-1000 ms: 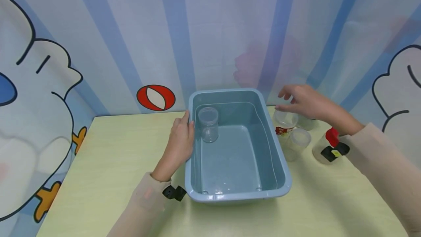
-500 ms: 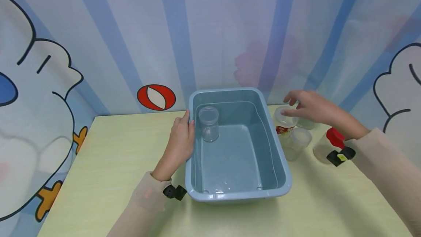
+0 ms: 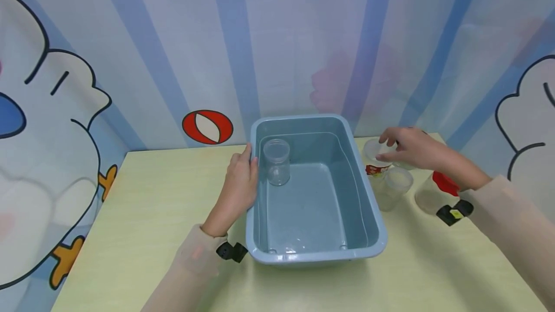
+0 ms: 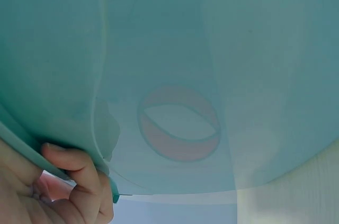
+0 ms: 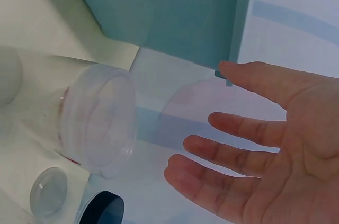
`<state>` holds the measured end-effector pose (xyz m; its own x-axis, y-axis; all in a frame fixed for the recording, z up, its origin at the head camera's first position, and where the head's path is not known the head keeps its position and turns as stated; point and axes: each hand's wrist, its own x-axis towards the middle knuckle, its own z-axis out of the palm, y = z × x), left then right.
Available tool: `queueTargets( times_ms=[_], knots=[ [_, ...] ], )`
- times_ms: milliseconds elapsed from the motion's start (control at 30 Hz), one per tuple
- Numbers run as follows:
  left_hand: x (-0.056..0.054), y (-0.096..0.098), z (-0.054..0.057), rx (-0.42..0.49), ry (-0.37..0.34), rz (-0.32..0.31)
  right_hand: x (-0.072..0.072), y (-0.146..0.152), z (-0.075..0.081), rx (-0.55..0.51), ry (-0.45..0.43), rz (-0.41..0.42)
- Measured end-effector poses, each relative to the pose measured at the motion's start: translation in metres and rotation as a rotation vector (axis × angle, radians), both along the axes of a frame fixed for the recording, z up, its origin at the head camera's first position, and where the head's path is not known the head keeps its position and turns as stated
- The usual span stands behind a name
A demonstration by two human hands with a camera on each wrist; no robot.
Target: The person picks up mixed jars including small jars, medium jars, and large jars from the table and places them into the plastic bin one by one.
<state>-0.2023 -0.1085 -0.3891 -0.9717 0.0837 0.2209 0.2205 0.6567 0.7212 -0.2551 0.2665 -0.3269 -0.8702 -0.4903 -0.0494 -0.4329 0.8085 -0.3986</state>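
A blue plastic tub [image 3: 316, 257] stands on the table, its left rim gripped by my left hand [image 3: 240, 182]. The left wrist view shows that hand's fingers [image 4: 87, 176] curled round the rim. Inside the tub, near its back left corner, a clear lidded jar [image 3: 278, 165] stands upright. Right of the tub, my right hand [image 3: 414, 148] hovers over a cluster of jars and holds nothing. Nearest it is a clear jar with a red label [image 3: 376, 170]; in the right wrist view the spread fingers [image 5: 212, 181] are apart from that jar's pale lid [image 5: 98, 121].
Another clear jar [image 3: 392, 189] stands close to the tub's right wall. Farther right is a red-topped jar [image 3: 431, 196], partly behind my right wrist. The right wrist view also has a dark-rimmed container [image 5: 103, 211]. A striped curtain [image 3: 295, 42] hangs behind the table [image 3: 173, 196].
My right hand has moved right and slightly down, away from the red-labelled jar's top. The left hand keeps its grip on the tub's rim.
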Motion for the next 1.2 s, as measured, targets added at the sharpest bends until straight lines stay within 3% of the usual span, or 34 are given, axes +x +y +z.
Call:
queueTargets(
  times_ms=[567, 1200],
  knots=[
    [0.0, 0.001, 0.001, 0.008, -0.009, 0.001, 0.009, 0.015, -0.031, -0.001, -0.093, 0.007],
    [-0.001, 0.0, 0.0, 0.012, 0.008, -0.005, 0.017, 0.023, -0.046, 0.004, -0.081, -0.012]
  ],
)
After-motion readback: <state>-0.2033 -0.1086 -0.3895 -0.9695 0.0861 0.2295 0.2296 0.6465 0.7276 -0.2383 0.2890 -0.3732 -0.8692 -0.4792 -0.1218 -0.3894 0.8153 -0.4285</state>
